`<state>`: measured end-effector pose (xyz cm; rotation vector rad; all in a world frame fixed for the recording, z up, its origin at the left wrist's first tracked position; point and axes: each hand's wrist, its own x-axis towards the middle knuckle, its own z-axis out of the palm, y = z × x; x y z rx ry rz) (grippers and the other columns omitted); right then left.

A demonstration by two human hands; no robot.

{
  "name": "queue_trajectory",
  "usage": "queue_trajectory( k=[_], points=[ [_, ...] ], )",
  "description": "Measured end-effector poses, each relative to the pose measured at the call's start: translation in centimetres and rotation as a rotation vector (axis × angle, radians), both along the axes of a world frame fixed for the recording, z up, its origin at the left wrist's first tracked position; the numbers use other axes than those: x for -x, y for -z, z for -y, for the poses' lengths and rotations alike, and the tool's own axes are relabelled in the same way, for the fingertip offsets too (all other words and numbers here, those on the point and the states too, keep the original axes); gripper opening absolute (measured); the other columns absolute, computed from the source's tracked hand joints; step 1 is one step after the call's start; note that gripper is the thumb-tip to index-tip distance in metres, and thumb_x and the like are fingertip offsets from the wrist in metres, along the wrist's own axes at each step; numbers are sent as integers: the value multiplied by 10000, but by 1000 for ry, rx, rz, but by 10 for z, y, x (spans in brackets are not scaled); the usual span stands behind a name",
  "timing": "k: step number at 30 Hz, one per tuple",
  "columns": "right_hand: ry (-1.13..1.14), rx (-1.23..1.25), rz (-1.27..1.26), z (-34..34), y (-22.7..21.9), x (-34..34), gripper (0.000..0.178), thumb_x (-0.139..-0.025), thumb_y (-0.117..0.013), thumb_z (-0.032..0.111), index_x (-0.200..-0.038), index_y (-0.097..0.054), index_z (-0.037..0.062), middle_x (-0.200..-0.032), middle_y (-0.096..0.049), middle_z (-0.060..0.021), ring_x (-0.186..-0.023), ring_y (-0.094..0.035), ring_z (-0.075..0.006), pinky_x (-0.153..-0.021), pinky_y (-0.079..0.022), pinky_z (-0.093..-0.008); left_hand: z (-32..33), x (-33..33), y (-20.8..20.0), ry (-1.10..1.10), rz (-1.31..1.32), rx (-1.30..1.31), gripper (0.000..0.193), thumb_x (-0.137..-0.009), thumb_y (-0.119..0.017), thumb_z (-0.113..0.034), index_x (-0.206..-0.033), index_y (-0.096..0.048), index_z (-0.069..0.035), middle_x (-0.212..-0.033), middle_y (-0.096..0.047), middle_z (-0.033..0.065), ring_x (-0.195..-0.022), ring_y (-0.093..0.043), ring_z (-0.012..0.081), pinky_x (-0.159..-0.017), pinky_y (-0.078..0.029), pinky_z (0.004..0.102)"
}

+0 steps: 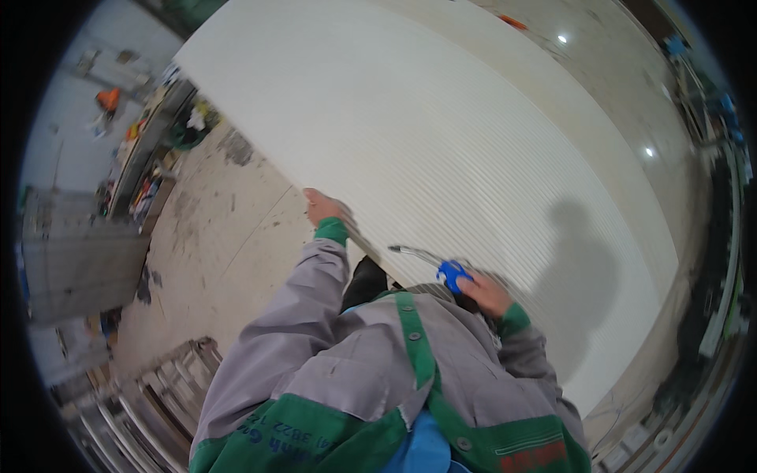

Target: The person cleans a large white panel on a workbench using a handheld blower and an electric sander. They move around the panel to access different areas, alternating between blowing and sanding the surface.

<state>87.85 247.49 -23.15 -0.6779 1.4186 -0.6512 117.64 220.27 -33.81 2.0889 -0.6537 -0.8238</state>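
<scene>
A large white panel (441,150) with fine parallel ribs spreads out in front of me. Along its near left edge, my left hand (323,208) is closed on the border; part of its fingers is hidden. My right hand (486,294) grips a blue air blow gun (453,276) low over the panel's near side. The gun's thin metal nozzle (415,253) points left, toward the near edge. Whether the nozzle tip touches the panel I cannot tell.
Left of the panel lies a stained, light floor (236,213). Farther left stand a cluttered shelf (150,150) and a grey cabinet (83,252). Long profiles (134,418) are stacked at the lower left. Dark racking (710,260) lines the right side.
</scene>
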Motion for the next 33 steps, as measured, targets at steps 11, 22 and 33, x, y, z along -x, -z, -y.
queue_trajectory(
  k=[11,22,33],
  points=[
    [174,-5,-5,0,-32,-41,346,-1043,-540,345,-1228,-598,59,-721,-507,65,-603,-425,-35,-542,-350,-212,-26,-25,2,134,-619,124,756,-1049,-372,-553,-1427,-448,98,-1429,-527,244,-1319,-496,364,-1129,-350,376],
    [3,156,-296,49,-50,-129,349,-1014,-562,299,-1196,-626,7,-814,-585,13,-701,-509,-86,-615,-430,-271,6,-54,-2,319,-315,136,784,-1042,-339,-558,-1500,-350,78,-1506,-436,276,-1411,-406,390,-1177,-312,389],
    [490,21,18,208,-26,-268,435,-1024,-530,453,-1165,-515,41,-768,-622,-129,-599,-653,-263,-539,-574,-436,194,-196,18,362,-396,76,761,-1004,-417,-592,-1461,-473,13,-1457,-507,256,-1356,-485,353,-1142,-357,382]
  ],
)
